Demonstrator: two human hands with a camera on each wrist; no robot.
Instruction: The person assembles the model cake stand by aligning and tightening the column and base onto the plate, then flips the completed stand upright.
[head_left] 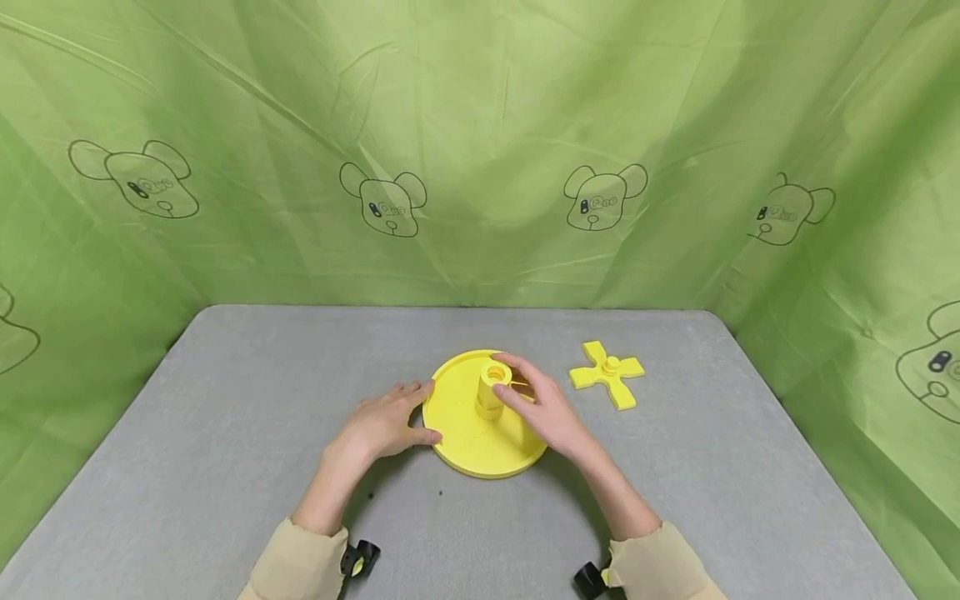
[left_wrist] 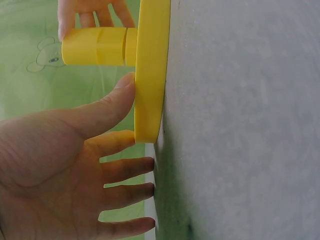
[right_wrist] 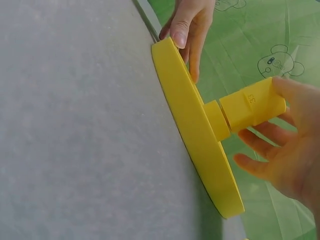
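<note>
My right hand (head_left: 553,417) pinches the upright yellow post (head_left: 489,393); my left hand (head_left: 382,421), fingers extended, touches the rim of the round yellow base (head_left: 453,417) beneath it, mid-tabletop. The yellow cross (head_left: 610,377) lies toward the tabletop's (head_left: 247,417) far right corner.

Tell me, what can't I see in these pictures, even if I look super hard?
- Yellow disc's underside: all views; it faces the table.
- Bottom of the hole in the yellow post: head view; too small to tell how deep.
- Yellow cross's underside: head view; hidden by its own top.
- Far-left drawing: head view; cut off by the picture's edge.
- Dark specks: head view; too small to tell what they are.
</note>
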